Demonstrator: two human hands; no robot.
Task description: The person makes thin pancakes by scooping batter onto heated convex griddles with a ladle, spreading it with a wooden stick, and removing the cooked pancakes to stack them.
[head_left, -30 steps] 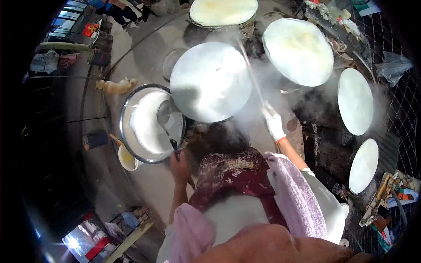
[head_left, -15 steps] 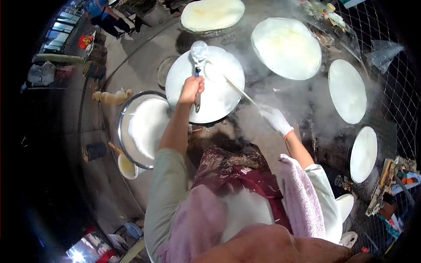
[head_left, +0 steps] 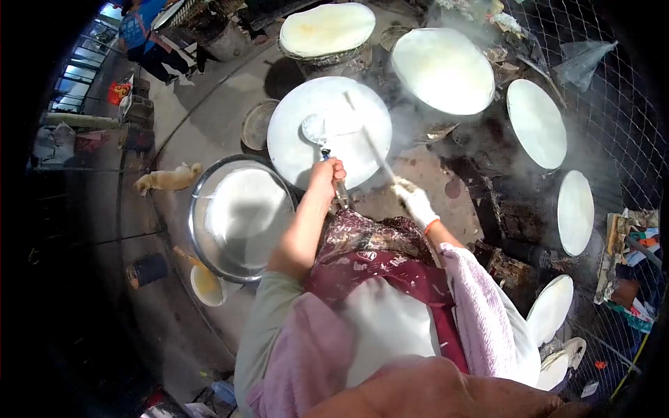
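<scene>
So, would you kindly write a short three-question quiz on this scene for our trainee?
1. What does the white-gloved right hand hold?
2. The bare left hand holds a round-bowled metal ladle. True or false: its bowl is over the large round metal basin.
3. What colour shows inside the small round white bucket: (a) red, (b) yellow, (c) blue?

Key: 1. A long thin pale stick. 2. False; it is over the large round white disc. 3. b.
</scene>
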